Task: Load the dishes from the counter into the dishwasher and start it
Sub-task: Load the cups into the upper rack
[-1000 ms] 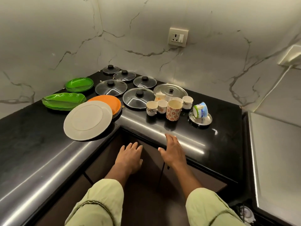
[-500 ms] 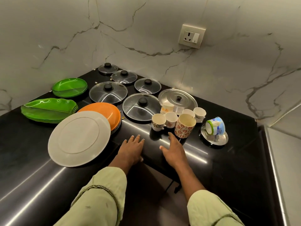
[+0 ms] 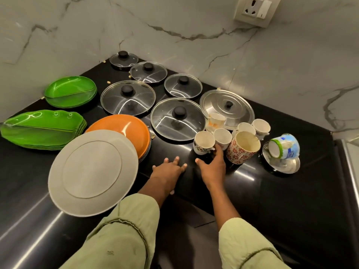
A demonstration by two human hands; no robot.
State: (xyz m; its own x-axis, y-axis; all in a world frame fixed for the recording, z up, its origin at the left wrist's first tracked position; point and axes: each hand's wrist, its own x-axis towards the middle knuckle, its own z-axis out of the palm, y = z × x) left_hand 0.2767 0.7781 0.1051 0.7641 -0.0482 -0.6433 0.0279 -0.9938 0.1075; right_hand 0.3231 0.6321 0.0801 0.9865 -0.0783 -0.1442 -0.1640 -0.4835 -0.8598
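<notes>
Dishes cover the black counter [image 3: 291,191]. A grey plate [image 3: 93,171] overlaps orange plates [image 3: 124,125]; green leaf-shaped plates [image 3: 42,129] lie to the left. Several glass lids, the nearest [image 3: 177,119], and a steel lid [image 3: 227,107] sit behind. Several small white cups cluster near a red-patterned mug [image 3: 242,150]. My right hand [image 3: 211,166] reaches to the nearest white cup [image 3: 203,142], fingers spread and touching its base. My left hand [image 3: 169,169] lies flat, fingers straight, on the counter's edge. The dishwasher is out of view.
A blue-and-white cup [image 3: 285,146] lies tipped on a small steel saucer [image 3: 281,164] at the right. More green plates [image 3: 71,91] sit at the back left. Marble walls enclose the corner, with a wall socket [image 3: 254,10] above.
Both hands rose from below the counter edge onto the counter. The right hand has gone forward to the nearest white cup. The view has moved closer to the dishes.
</notes>
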